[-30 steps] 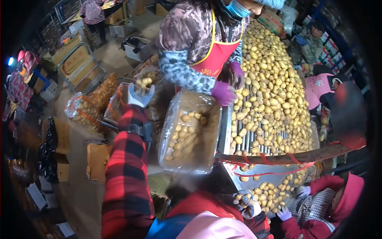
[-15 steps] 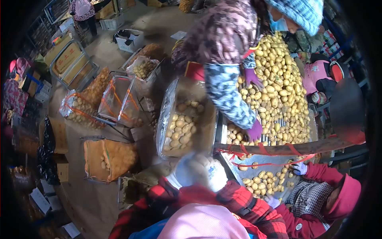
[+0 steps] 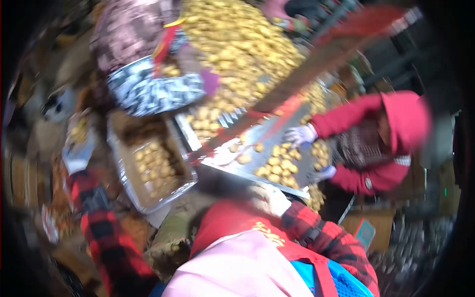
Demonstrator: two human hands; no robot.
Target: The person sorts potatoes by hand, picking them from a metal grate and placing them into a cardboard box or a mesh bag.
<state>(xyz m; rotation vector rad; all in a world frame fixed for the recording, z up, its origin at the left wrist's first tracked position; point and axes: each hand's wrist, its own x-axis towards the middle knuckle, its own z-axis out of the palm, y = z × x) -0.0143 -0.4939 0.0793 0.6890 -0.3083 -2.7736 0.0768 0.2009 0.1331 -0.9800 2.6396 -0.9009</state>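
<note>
My left hand [image 3: 78,154], in a whitish glove, reaches far out to the left beside a container of small potatoes [image 3: 79,129]. Motion blur smears its fingers. Close in front of my body, my right hand [image 3: 271,199] is in a pale glove with the fingers curled in; what they hold, if anything, cannot be made out. It is just short of the near edge of the metal sorting table [image 3: 222,161], where loose potatoes [image 3: 279,166] lie. Between my hands stands a plastic-lined box [image 3: 190,183], partly filled with potatoes [image 3: 156,166].
A co-worker in camouflage sleeves [image 3: 153,86] leans over the large potato heap [image 3: 242,44]. Another, in a red hat [image 3: 405,121], has both gloved hands among potatoes at the right. A wooden bar wrapped in red [image 3: 292,91] crosses above the table.
My hands, together in front of me before, are now apart: the left has swung out far left, the right stays near my body. My view has turned to the right.
</note>
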